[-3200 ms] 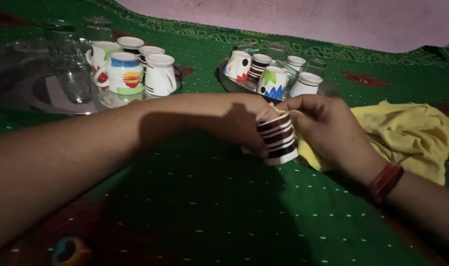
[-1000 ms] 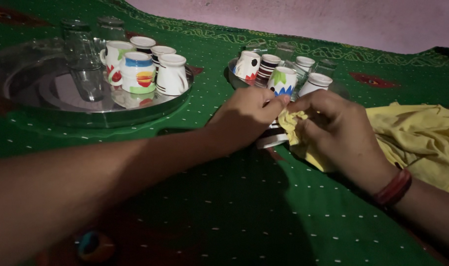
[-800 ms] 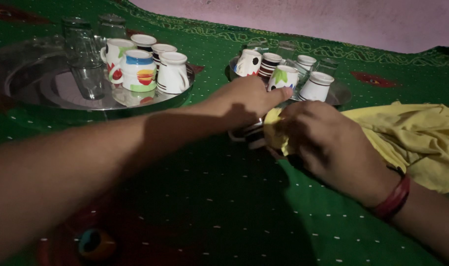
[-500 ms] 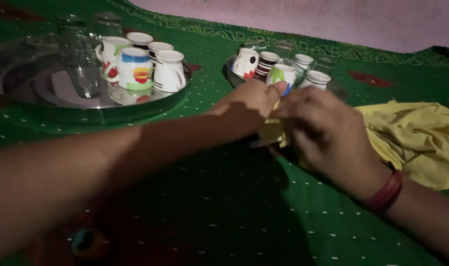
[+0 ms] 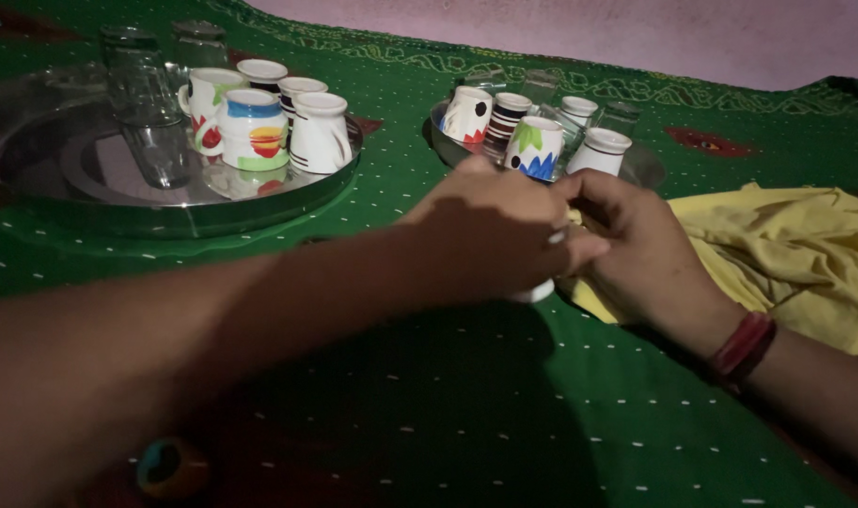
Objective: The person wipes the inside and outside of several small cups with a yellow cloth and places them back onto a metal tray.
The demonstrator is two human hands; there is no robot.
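The large round steel tray (image 5: 34, 202) and the smaller round metal tray (image 5: 640, 169) are polished and mirror-bright, carrying glossy glazed ceramic cups painted in colours (image 5: 252, 130) and clear smooth glass tumblers (image 5: 156, 146). The green woven cloth with white dots (image 5: 466, 414) under everything looks matt and finely textured, while the crumpled yellow cotton rag (image 5: 786, 254) is soft, dull and creased. The right hand (image 5: 640, 254) presses into that rag beside a glossy white cup rim (image 5: 532, 293) under the left hand (image 5: 490, 240).
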